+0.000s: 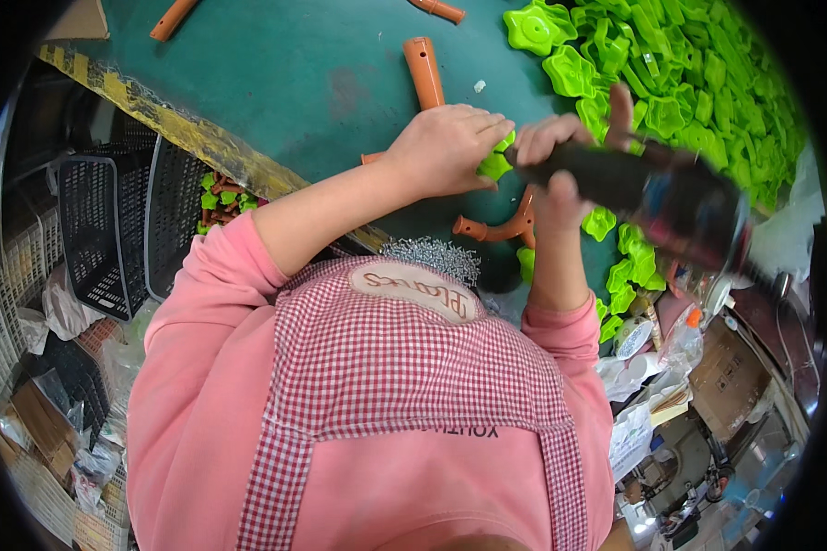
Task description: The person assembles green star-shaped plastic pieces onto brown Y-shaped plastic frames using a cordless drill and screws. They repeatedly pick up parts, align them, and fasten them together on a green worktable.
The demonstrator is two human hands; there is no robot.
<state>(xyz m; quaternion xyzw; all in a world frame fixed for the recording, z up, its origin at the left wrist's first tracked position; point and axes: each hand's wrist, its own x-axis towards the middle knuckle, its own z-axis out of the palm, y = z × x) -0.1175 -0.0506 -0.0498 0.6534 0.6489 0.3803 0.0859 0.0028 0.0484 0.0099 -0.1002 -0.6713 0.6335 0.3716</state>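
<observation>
My left hand (pixel 450 147) is closed round a bright green plastic piece (pixel 494 165), which shows between its fingers and thumb. A brown plastic tube (pixel 423 73) sticks out beyond its knuckles; whether the hand grips that too is hidden. In my right hand (pixel 556 151) is a black power screwdriver (pixel 639 188), blurred, with its tip against or close to the green piece. Below the hands lies a forked brown tube (pixel 505 230), branch-like in shape. A pile of small silvery screws (pixel 436 257) sits near the table edge, close to my apron.
A large heap of green plastic pieces (pixel 698 92) covers the right of the green table (pixel 294 83). Further brown tubes (pixel 172 18) lie at the far side. Black plastic crates (pixel 110 230) stand at the left, beyond the yellow-taped edge (pixel 175 129). Boxes and bags clutter the lower right.
</observation>
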